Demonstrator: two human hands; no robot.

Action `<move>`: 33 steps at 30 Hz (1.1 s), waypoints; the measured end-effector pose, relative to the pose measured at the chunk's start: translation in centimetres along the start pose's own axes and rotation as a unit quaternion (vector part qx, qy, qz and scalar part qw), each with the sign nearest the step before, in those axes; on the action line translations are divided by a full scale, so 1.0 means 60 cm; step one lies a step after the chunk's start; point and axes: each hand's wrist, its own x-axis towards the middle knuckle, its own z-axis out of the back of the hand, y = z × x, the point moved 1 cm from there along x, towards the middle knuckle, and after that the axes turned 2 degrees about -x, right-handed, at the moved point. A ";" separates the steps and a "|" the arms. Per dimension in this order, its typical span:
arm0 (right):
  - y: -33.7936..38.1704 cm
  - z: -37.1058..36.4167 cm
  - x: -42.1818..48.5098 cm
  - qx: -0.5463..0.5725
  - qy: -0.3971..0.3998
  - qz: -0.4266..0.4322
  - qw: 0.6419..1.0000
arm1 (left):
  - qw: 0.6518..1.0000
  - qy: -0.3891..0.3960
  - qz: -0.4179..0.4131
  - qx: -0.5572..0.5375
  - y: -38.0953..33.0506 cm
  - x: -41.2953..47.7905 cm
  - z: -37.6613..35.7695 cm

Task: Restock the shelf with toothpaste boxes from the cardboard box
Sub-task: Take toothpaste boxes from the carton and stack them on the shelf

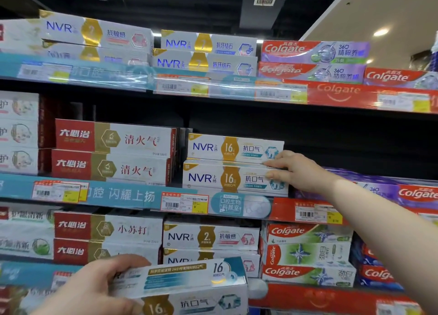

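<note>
Head | left fingers (118, 267) grip NVR box (180, 279) | right fingers (277, 164) straight, touching stacked shelf NVR boxes (213, 178)

The 2 stacked NVR cartons (234, 165) at the front edge of the middle shelf are smooth printed card with a soft sheen. Their gold hexagons (229, 148) look like metallic foil. The held NVR carton (182, 279) is the same coated card and catches light on its upper face. Clear glossy plastic strips (99, 76) along the shelf fronts cover paper price labels (183, 203). The Colgate cartons (308, 253) look shiny. The shelf backing (355, 134) is dark and matt.
</note>
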 end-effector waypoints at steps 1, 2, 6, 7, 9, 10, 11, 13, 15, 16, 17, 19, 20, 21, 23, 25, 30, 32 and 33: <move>0.000 -0.001 -0.001 -0.001 -0.001 -0.002 1.000 | 1.000 -0.003 0.004 -0.004 -0.005 0.001 0.000; 0.002 -0.003 -0.002 0.000 -0.006 -0.006 1.000 | 1.000 -0.005 0.006 -0.007 -0.012 0.001 0.000; 0.000 -0.005 -0.016 0.029 -0.058 -0.022 0.998 | 1.000 -0.009 -0.014 0.000 -0.045 -0.001 0.012; -0.003 -0.003 -0.021 0.030 -0.065 -0.023 0.997 | 1.000 -0.019 -0.023 0.003 -0.058 0.001 0.018; -0.010 0.003 -0.031 0.013 -0.070 -0.025 0.997 | 0.997 -0.049 -0.051 0.001 -0.094 0.007 0.035; -0.014 0.007 -0.037 0.000 -0.071 -0.026 0.997 | 0.996 -0.060 -0.067 -0.002 -0.115 0.012 0.043; -0.018 0.013 -0.042 -0.008 -0.071 -0.028 0.997 | 0.994 -0.066 -0.082 -0.007 -0.137 0.019 0.050; -0.027 0.024 -0.053 -0.013 -0.070 -0.035 0.997 | 0.991 -0.073 -0.110 -0.010 -0.182 0.039 0.064; -0.038 0.036 -0.065 -0.014 -0.068 -0.046 0.997 | 0.988 -0.084 -0.133 -0.009 -0.224 0.064 0.079; -0.045 0.042 -0.072 -0.013 -0.068 -0.051 0.996 | 0.986 -0.084 -0.142 -0.010 -0.244 0.075 0.083; -0.053 0.047 -0.079 -0.012 -0.068 -0.055 0.996 | 0.985 -0.084 -0.150 -0.008 -0.264 0.085 0.086; -0.067 0.054 -0.092 -0.006 -0.067 -0.067 0.996 | 0.983 -0.087 -0.160 0.000 -0.293 0.105 0.086; -0.074 0.057 -0.098 -0.002 -0.066 -0.073 0.995 | 0.983 -0.087 -0.161 0.006 -0.304 0.116 0.083; -0.080 0.059 -0.103 0.000 -0.065 -0.078 0.995 | 0.983 -0.085 -0.160 0.012 -0.313 0.128 0.080; -0.089 0.062 -0.110 -0.001 -0.061 -0.083 0.995 | 0.984 -0.078 -0.156 0.030 -0.325 0.152 0.072; -0.096 0.064 -0.115 -0.006 -0.055 -0.090 0.994 | 0.984 -0.074 -0.148 0.059 -0.330 0.175 0.067; -0.106 0.064 -0.119 -0.006 -0.051 -0.101 0.994 | 0.986 -0.062 -0.118 0.103 -0.331 0.218 0.075; -0.109 0.061 -0.117 -0.010 -0.058 -0.102 0.993 | 0.987 -0.057 -0.108 0.103 -0.329 0.229 0.079; -0.111 0.060 -0.116 -0.011 -0.059 -0.103 0.993 | 0.987 -0.053 -0.104 0.107 -0.328 0.233 0.081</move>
